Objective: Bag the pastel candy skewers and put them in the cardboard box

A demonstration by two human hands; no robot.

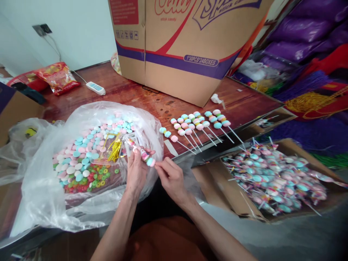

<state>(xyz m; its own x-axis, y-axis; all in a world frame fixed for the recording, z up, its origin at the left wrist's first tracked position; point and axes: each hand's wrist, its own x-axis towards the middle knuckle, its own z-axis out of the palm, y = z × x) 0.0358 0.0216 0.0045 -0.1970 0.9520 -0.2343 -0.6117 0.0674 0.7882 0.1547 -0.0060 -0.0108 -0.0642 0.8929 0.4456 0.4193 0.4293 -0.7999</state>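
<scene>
My left hand [136, 170] is closed around a candy skewer [144, 155] of pink, white and blue marshmallow pieces, partly inside a clear printed sleeve. My right hand [170, 175] pinches at the skewer's near end, fingers pressed together beside the blue piece. Both hands hover at the table's near edge, just in front of a big clear plastic bag [54, 195] holding loose pastel marshmallow discs [81, 156], small ring candies [92, 183] and a bundle of yellow twist ties [115, 148].
Several finished skewers [198, 125] lie in a row on the wooden table [130, 94]. A large printed carton [179, 47] stands behind them. An open box of wrapped skewers [274, 179] sits low at the right. Red snack packets [58, 77] and a power strip [95, 88] lie far left.
</scene>
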